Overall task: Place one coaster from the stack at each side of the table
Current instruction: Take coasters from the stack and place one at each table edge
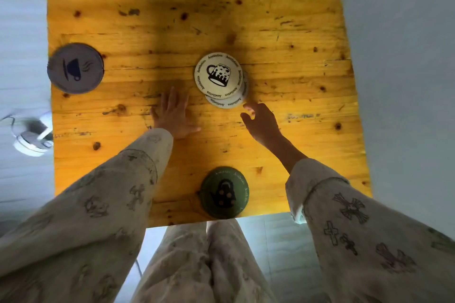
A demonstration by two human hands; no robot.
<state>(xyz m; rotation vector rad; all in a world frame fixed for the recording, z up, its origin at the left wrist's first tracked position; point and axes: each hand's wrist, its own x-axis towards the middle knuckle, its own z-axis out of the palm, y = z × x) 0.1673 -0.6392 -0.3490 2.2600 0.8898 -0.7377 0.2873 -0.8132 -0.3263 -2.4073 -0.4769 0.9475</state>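
Note:
A small stack of white round coasters (pixel 219 76) with a black mug print sits near the middle of the yellow wooden table (pixel 197 7). A grey coaster (pixel 75 68) with a steaming cup print lies at the table's left edge. A green coaster (pixel 224 193) with a teapot print lies at the near edge. My left hand (pixel 172 114) rests flat on the wood, fingers apart, left of the stack. My right hand (pixel 261 122) hovers just below and right of the stack, fingers slightly curled and apart, holding nothing, fingertips close to the lowest coaster.
A white object (pixel 33 136) sits beyond the table's left edge on the pale floor. A pale wall or panel (pixel 403 81) runs along the table's right side. My patterned sleeves and trousers fill the bottom of the view.

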